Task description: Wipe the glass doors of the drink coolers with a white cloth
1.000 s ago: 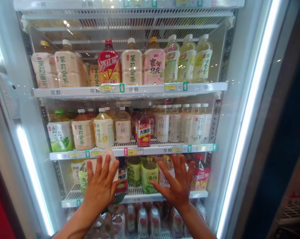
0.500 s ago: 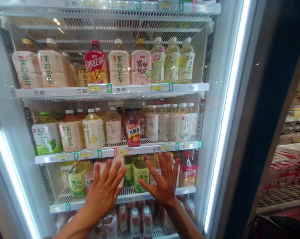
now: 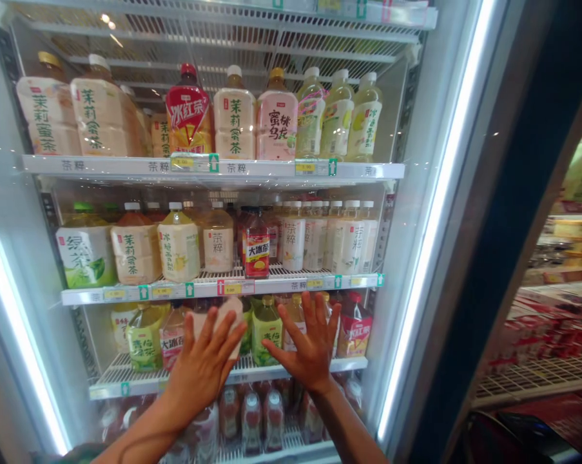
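My left hand (image 3: 203, 370) lies flat on the glass door (image 3: 407, 212) of a drinks fridge, fingers spread, pressing a pale cloth (image 3: 230, 316) against the glass. My right hand (image 3: 310, 351) rests beside it on the same glass, palm down, fingers spread, with nothing in it. Both hands sit at the height of the third shelf, over green tea bottles (image 3: 265, 328). A small gap separates the two hands.
Behind the glass, wire shelves (image 3: 223, 288) hold rows of tea bottles, among them a red-labelled one (image 3: 256, 248). A lit strip runs down the door's right frame (image 3: 436, 212). To the right stand open store racks (image 3: 537, 380) with packaged goods.
My left hand with the cloth has slid a little to the right along the glass, closer to my right hand. The view has swung right, showing more of the store racks.
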`<act>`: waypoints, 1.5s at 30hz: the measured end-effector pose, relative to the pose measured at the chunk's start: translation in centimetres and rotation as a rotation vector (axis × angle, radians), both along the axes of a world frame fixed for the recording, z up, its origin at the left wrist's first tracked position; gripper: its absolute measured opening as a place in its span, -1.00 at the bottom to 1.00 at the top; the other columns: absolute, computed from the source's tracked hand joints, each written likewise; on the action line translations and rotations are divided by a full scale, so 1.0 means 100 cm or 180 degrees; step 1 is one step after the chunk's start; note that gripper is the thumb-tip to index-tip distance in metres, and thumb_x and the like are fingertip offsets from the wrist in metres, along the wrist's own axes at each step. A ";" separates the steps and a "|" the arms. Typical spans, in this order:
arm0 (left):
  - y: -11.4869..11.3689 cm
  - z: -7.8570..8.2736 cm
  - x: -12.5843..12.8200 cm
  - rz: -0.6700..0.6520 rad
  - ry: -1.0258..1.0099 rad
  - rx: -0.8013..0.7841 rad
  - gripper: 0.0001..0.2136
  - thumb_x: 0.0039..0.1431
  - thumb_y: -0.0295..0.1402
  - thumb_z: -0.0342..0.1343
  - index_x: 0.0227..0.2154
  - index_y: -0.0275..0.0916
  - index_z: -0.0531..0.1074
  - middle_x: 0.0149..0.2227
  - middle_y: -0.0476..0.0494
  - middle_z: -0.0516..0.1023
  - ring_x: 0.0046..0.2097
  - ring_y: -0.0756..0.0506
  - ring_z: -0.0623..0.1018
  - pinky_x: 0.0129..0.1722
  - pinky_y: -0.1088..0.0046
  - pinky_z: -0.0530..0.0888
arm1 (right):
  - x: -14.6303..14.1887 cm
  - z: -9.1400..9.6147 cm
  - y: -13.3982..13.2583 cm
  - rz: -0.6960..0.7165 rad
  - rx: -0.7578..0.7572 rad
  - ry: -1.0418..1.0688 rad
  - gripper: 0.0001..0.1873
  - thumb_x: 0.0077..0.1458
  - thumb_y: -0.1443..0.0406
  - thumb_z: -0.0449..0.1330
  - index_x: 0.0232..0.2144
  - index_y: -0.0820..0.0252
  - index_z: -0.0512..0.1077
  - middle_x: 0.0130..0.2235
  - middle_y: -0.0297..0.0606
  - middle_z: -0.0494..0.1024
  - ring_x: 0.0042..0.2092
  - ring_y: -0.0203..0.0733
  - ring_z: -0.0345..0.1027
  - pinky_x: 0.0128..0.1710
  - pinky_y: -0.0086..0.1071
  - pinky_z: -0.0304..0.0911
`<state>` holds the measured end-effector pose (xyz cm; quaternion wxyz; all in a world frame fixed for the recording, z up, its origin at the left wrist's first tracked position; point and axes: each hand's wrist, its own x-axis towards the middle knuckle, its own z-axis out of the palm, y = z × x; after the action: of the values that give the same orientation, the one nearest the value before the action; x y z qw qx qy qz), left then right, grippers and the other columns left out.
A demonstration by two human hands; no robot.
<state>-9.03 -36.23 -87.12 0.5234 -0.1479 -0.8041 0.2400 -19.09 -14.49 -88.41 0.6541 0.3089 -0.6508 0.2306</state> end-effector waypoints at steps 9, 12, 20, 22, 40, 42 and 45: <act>-0.018 0.079 0.000 0.0042 0.0389 0.0633 -0.23 0.33 -0.17 0.02 0.46 -0.18 -0.24 0.51 -0.21 -0.38 0.49 -0.39 -0.39 0.39 -0.29 -0.39 | 0.001 0.000 0.000 -0.0139 0.0073 0.0030 -0.16 0.12 -0.05 0.32 0.37 -0.11 0.17 0.49 -0.18 -0.06 0.46 0.29 -0.12 0.40 0.40 -0.23; -0.011 0.040 -0.001 0.0025 0.0238 0.0411 -0.22 0.31 -0.14 0.04 0.46 -0.18 -0.21 0.51 -0.21 -0.35 0.50 -0.40 -0.34 0.40 -0.29 -0.36 | 0.000 -0.001 0.000 -0.0176 0.0068 0.0054 -0.17 0.13 -0.05 0.32 0.37 -0.10 0.18 0.49 -0.18 -0.05 0.46 0.29 -0.11 0.40 0.39 -0.22; -0.013 0.015 0.011 0.0052 -0.0068 -0.0048 -0.30 0.31 -0.16 0.04 0.44 -0.13 -0.05 0.51 -0.14 -0.26 0.51 -0.32 -0.24 0.45 -0.14 -0.29 | 0.002 0.001 0.001 -0.0114 0.0068 0.0030 -0.21 0.16 -0.06 0.28 0.36 -0.10 0.19 0.49 -0.20 -0.06 0.47 0.22 -0.14 0.43 0.33 -0.28; -0.015 0.055 0.006 0.0076 0.0252 0.0338 -0.27 0.32 -0.17 0.04 0.45 -0.20 -0.12 0.51 -0.20 -0.33 0.51 -0.33 -0.30 0.44 -0.16 -0.33 | 0.002 0.001 0.001 -0.0155 0.0098 0.0051 -0.20 0.16 -0.05 0.29 0.37 -0.09 0.18 0.49 -0.19 -0.08 0.47 0.23 -0.14 0.43 0.33 -0.27; -0.032 0.073 0.003 0.0004 0.0410 0.0703 -0.26 0.36 -0.19 -0.05 0.46 -0.22 -0.26 0.51 -0.20 -0.42 0.50 -0.28 -0.36 0.45 -0.12 -0.34 | 0.002 0.002 0.002 -0.0153 0.0109 0.0077 -0.21 0.17 -0.05 0.28 0.36 -0.06 0.19 0.50 -0.20 -0.09 0.48 0.17 -0.18 0.44 0.28 -0.30; -0.034 0.033 0.006 0.0042 0.0242 0.0473 -0.28 0.36 -0.19 -0.06 0.45 -0.25 -0.22 0.51 -0.24 -0.36 0.51 -0.29 -0.30 0.45 -0.14 -0.32 | 0.002 0.002 0.002 -0.0170 0.0106 0.0069 -0.25 0.17 -0.04 0.29 0.33 -0.04 0.24 0.50 -0.20 -0.09 0.48 0.18 -0.16 0.44 0.27 -0.30; -0.041 -0.051 0.020 -0.0084 -0.0182 -0.0327 -0.33 0.35 -0.17 -0.07 0.45 -0.09 -0.15 0.51 -0.04 -0.26 0.52 -0.14 -0.24 0.49 0.03 -0.27 | 0.002 0.002 0.002 -0.0168 0.0081 0.0084 -0.29 0.18 -0.07 0.27 0.30 -0.04 0.29 0.49 -0.22 -0.07 0.47 0.19 -0.14 0.44 0.26 -0.28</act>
<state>-7.00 -40.34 -92.18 0.4951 -0.1920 -0.8033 0.2698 -18.90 -14.31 -88.26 0.6646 0.3029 -0.6529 0.2009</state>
